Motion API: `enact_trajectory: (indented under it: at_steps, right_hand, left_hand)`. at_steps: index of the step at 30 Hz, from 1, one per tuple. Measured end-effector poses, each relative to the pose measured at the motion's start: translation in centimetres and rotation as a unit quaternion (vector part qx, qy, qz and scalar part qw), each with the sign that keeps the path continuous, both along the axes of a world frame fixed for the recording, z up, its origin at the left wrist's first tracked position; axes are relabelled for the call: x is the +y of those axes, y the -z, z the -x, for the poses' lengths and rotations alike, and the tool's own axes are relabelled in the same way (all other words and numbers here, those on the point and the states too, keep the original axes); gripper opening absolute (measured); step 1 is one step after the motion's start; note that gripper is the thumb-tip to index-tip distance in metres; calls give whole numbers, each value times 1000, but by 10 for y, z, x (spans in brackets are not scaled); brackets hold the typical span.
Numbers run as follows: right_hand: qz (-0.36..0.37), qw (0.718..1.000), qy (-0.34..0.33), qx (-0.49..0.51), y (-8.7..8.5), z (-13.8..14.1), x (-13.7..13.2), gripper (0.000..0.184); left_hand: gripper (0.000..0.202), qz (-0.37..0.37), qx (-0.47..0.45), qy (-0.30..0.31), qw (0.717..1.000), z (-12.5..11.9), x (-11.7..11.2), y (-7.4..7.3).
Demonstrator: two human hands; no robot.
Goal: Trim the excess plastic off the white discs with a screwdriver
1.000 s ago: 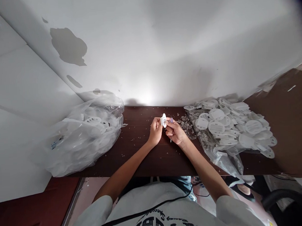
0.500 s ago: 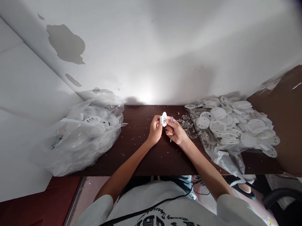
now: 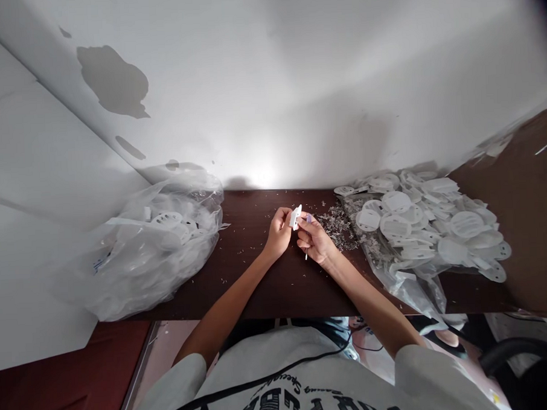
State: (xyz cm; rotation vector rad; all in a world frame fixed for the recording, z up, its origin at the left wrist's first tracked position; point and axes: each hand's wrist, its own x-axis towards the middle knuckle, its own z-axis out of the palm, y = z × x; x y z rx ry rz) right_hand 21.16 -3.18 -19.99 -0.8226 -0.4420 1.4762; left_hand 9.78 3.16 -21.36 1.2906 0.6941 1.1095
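My left hand (image 3: 278,234) pinches a small white round plastic part (image 3: 295,217) above the dark wooden table (image 3: 258,278). My right hand (image 3: 315,240) is closed around a thin tool with a purple tip (image 3: 308,218), its lower end poking out below the fist. The tool's tip touches the edge of the part. Both hands meet over the middle of the table.
A clear plastic bag (image 3: 152,246) of white parts lies at the left. At the right, a pile of white round plastic parts (image 3: 428,225) rests on an opened bag. Fine shavings (image 3: 335,223) lie scattered between my right hand and the pile. A white wall stands behind.
The part in my left hand has turned edge-on. Both hands stay together at the same spot; the view has shifted slightly.
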Motion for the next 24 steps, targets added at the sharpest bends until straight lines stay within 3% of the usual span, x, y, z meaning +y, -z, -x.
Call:
enact_trajectory:
  at_steps: [9,14,16,19,21,24]
  right_hand:
    - [0,1000,2,7,-3,0,-2,43]
    - [-55,992,77,-81,-6,-5,-2,34]
    - [-95,966,142,-193,-8,-13,-4,27]
    - [-152,890,190,-387,-10,-30,-7,16]
    - [-189,844,165,-475,-10,-40,-9,11]
    - [-238,777,122,-570,-7,-49,-7,10]
  left_hand:
    - [41,7,-8,8,1000,-1,3,4]
    - [47,125,-130,80,980,-5,11,4]
    - [63,199,-146,162,955,-2,13,-1]
    - [83,282,-109,285,909,5,12,-10]
    - [73,295,-103,281,908,8,10,-12]
    - [46,258,-120,173,943,8,9,-10]
